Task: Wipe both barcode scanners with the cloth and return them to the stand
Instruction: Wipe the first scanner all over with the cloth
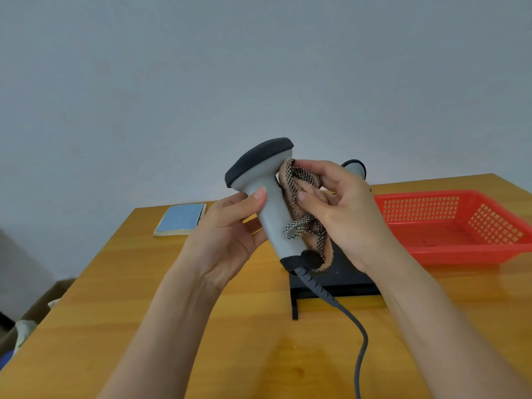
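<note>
Scanner (269, 194) is up in the air in front of you, well above the table (144, 283). Long axis runs head up-left, cord end down-right, tilted a bit off vertical. Dark head faces away and to the left. Grey cable (357, 326) hangs from the base and trails toward you.

Your left hand (227, 240) grips the handle from the left, thumb laid across the front, fingers wrapped behind. Your right hand (345, 208) holds the bunched cloth (302, 203) pressed against the handle's right side, just under the head; fingers curled around the fabric, thumb pinning it. Cloth tail drapes down to the cord end.

Stand (339, 280) sits on the table directly below and behind the scanner, so it lies down and forward from both hands. Second scanner (355, 168) peeks out behind your right hand; probably seated on the stand, but your hand hides the contact, so can't confirm.

My read: wiping of the first unit is in hand, the head not covered by the cloth. Left hand is the one carrying it, so return goes down-forward with that hand.

Also on the table: red basket (449, 226) right, blue notebook (181, 218) left.
</note>
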